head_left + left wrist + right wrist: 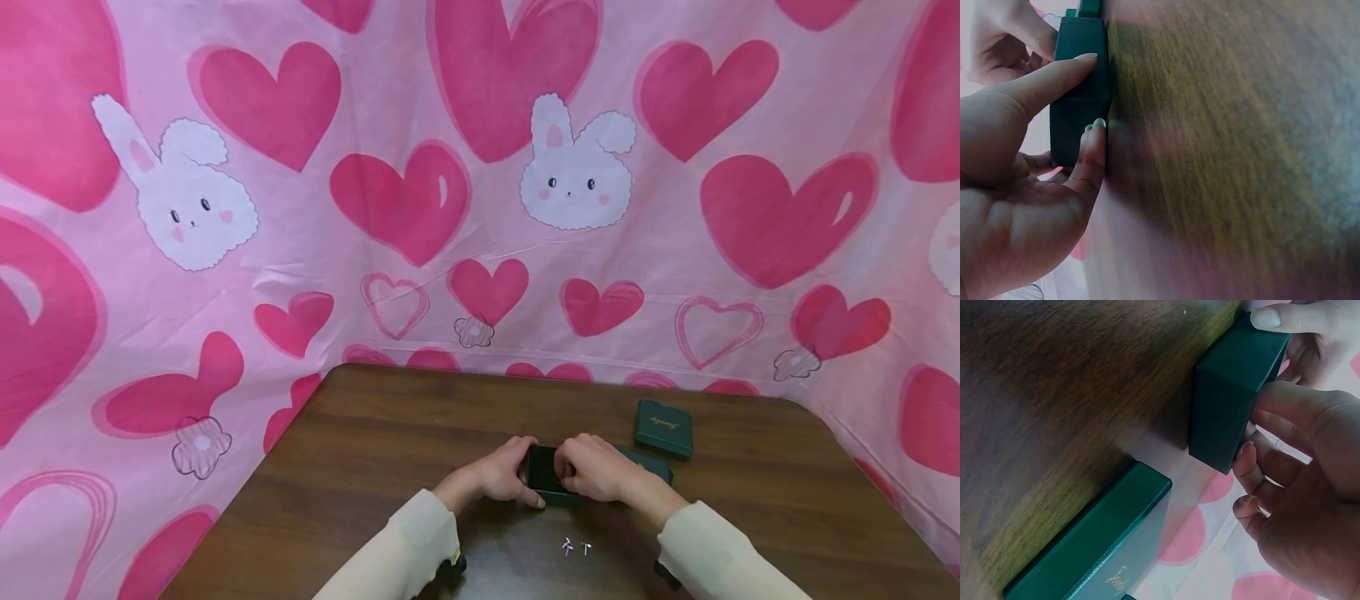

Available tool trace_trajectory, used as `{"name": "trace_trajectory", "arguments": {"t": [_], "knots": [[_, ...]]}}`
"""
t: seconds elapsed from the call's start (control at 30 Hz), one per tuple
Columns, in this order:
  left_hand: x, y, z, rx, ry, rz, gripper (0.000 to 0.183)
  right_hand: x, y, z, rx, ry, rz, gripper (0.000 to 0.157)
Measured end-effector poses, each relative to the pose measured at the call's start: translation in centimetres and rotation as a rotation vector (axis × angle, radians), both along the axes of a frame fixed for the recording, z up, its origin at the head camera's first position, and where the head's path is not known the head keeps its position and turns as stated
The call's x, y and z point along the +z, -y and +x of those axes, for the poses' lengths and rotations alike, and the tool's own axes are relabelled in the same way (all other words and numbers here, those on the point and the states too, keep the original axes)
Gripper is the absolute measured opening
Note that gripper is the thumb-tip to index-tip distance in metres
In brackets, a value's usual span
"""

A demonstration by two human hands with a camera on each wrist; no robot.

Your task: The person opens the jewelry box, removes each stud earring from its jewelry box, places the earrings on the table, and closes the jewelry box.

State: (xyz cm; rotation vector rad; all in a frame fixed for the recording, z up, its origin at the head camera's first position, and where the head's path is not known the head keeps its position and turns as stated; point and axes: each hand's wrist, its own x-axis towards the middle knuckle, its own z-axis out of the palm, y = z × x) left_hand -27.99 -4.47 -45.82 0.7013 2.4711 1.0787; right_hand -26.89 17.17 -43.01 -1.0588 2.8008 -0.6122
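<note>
My left hand (504,473) holds the left end of an open dark green jewelry box (558,497), black inside, on the table. In the left wrist view the thumb presses the box's near wall (1082,94), other fingers wrapping its end. My right hand (596,468) is over the box's right part, fingers bent down at the opening. From the right wrist view, its fingers sit along the upper rim of the box (1229,381); I cannot tell whether they pinch something. Small silver pieces, like stud earrings (567,547), lie in front, with another small silver piece (587,548) beside them.
Behind the right hand is a flat green box part (648,462), partly covered. Farther back right lies a green box (664,427) with gold script. The brown wooden table (420,417) meets a pink heart-patterned cloth (510,242) at the back.
</note>
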Motion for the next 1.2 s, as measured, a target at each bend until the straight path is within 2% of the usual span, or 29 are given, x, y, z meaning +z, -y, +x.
{"name": "trace_trajectory", "arguments": {"t": [0.23,0.57,0.87,1.07,1.2], "knots": [[-0.2,0.0,0.0,0.003,-0.007,0.003,0.073,0.1,-0.2,0.1,0.006,-0.011,0.004,0.016],[-0.3,0.0,-0.1,0.009,-0.004,0.013,0.074,0.4,-0.9,0.0,0.009,-0.026,-0.011,0.010],[-0.4,0.1,-0.2,0.012,0.002,0.019,0.074,0.9,-1.6,0.0,-0.021,-0.133,0.003,0.009],[-0.4,0.1,-0.1,0.015,0.007,0.014,0.073,0.8,-2.3,0.1,-0.024,-0.127,-0.013,0.008],[-0.3,0.1,0.0,0.018,0.013,0.016,0.074,0.8,-2.6,0.2,-0.027,-0.093,-0.021,0.007]]}}
